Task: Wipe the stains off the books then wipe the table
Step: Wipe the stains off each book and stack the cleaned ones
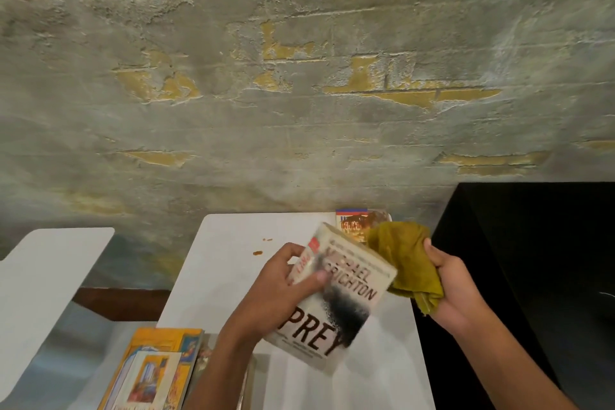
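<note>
My left hand (286,286) grips a white paperback titled PREY (339,303), holding it tilted above the white table (229,263). To its right, my right hand (449,286) clutches a bunched mustard-yellow cloth (404,256), which touches the book's right edge. A stained book with a red and blue cover (357,223) lies at the table's far edge, partly hidden by the cloth. Small orange-brown stains (258,252) mark the table top left of the held book.
A stack of yellow-covered books (156,373) lies at the near left. Another white table (43,273) stands further left across a gap. A black block (532,260) borders the table on the right. A rough plaster wall (299,93) rises behind.
</note>
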The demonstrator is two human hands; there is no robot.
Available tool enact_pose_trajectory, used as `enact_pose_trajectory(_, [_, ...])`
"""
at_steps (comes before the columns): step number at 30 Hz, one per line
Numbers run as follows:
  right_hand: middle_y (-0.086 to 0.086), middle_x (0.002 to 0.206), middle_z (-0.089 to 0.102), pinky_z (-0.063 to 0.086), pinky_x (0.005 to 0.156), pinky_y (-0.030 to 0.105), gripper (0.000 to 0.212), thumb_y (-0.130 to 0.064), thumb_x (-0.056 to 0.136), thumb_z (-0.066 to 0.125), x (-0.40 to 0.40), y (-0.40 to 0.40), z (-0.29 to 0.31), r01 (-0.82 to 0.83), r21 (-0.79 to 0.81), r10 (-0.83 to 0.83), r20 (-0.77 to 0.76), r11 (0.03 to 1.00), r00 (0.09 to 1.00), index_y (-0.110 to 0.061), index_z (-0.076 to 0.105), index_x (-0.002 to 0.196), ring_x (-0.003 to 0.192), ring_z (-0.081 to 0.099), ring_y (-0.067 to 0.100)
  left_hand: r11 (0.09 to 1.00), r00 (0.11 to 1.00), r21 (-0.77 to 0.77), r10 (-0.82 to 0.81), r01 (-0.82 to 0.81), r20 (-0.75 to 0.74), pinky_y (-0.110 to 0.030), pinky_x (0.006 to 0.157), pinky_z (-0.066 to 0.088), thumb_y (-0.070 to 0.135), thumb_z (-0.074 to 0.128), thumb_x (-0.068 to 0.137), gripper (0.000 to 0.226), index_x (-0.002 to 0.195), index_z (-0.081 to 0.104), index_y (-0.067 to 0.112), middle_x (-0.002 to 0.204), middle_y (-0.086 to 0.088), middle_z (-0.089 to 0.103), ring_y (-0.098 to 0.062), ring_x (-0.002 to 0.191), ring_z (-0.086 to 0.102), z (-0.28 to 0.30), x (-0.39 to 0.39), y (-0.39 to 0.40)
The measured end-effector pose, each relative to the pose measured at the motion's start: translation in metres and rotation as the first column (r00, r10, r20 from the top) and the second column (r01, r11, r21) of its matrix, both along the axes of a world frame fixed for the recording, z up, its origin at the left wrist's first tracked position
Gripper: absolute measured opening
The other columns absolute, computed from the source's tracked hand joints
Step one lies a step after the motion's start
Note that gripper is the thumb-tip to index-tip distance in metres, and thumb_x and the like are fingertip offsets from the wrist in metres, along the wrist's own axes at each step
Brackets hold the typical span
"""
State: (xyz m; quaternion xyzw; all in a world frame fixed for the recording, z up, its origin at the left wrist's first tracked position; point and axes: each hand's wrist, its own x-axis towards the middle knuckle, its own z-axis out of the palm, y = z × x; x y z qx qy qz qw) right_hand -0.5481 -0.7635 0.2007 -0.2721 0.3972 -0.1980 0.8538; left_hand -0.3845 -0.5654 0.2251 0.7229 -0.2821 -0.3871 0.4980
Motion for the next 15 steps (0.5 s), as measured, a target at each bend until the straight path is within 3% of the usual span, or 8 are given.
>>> enact_pose_trajectory(2, [0.021, 0.115, 0.069, 0.058, 0.073, 0.051, 0.040, -0.039, 0.102, 0.042, 0.002, 0.008, 0.004, -0.040, 0.044, 0.038, 0.058, 0.998, 0.998, -0.011, 0.058, 0.125, 0.103, 0.068, 0.041, 0.985, 0.963, -0.065, 0.140, -0.158, -0.229, -0.048, 0.071, 0.062, 0.050, 0.061, 0.088, 0.046, 0.121, 0.056, 0.019, 0.102, -0.009, 0.077, -0.035, 0.082, 0.075, 0.001, -0.004, 0.001])
enact_pose_trajectory(4, [0.022, 0.119, 0.067, 0.056, 0.081, 0.053, 0.044, -0.039, 0.100, 0.044, 0.009, 0.022, 0.006, -0.062, 0.077, 0.054, 0.099, 0.995, 0.994, -0.011, 0.055, 0.131, 0.107, 0.066, 0.042, 0.959, 0.863, -0.115, 0.177, -0.259, -0.473, -0.043, 0.069, 0.062, 0.057, 0.057, 0.089, 0.054, 0.125, 0.062, 0.017, 0.108, -0.016, 0.075, -0.036, 0.081, 0.074, 0.000, -0.008, -0.002])
enact_pose_trajectory(6, [0.021, 0.123, 0.066, 0.052, 0.090, 0.058, 0.044, -0.039, 0.100, 0.045, 0.020, 0.037, 0.011, -0.095, 0.110, 0.077, 0.156, 0.989, 0.985, -0.013, 0.054, 0.134, 0.110, 0.064, 0.043, 0.938, 0.773, -0.101, 0.210, -0.332, -0.598, -0.039, 0.063, 0.062, 0.057, 0.051, 0.088, 0.054, 0.122, 0.067, 0.018, 0.105, -0.020, 0.074, -0.033, 0.074, 0.074, 0.002, -0.011, -0.007])
enact_pose_trajectory(9, [0.022, 0.122, 0.066, 0.051, 0.093, 0.060, 0.041, -0.037, 0.102, 0.042, 0.036, 0.054, 0.023, -0.153, 0.150, 0.114, 0.241, 0.977, 0.964, -0.011, 0.059, 0.129, 0.110, 0.065, 0.042, 0.937, 0.817, -0.040, 0.280, -0.346, -0.503, -0.039, 0.068, 0.062, 0.060, 0.041, 0.094, 0.054, 0.124, 0.065, 0.022, 0.103, -0.016, 0.075, -0.032, 0.079, 0.075, -0.002, -0.012, -0.016])
enact_pose_trajectory(12, [0.024, 0.121, 0.066, 0.046, 0.099, 0.058, 0.045, -0.039, 0.102, 0.041, 0.045, 0.058, 0.025, -0.122, 0.187, 0.078, 0.230, 0.975, 0.970, -0.008, 0.061, 0.127, 0.110, 0.064, 0.043, 0.927, 0.903, 0.102, 0.374, -0.360, -0.212, -0.034, 0.069, 0.061, 0.060, 0.028, 0.100, 0.053, 0.127, 0.059, 0.027, 0.096, -0.006, 0.078, -0.023, 0.083, 0.076, -0.007, -0.014, -0.026])
enact_pose_trajectory(15, [0.024, 0.118, 0.067, 0.046, 0.099, 0.056, 0.048, -0.042, 0.101, 0.043, 0.049, 0.063, 0.024, -0.086, 0.142, 0.063, 0.158, 0.986, 0.985, -0.008, 0.062, 0.128, 0.108, 0.066, 0.041, 0.912, 0.898, 0.174, 0.400, -0.371, -0.184, -0.040, 0.087, 0.058, 0.081, 0.029, 0.086, 0.079, 0.144, 0.043, 0.029, 0.124, -0.003, 0.067, -0.021, 0.107, 0.068, -0.015, -0.013, -0.031])
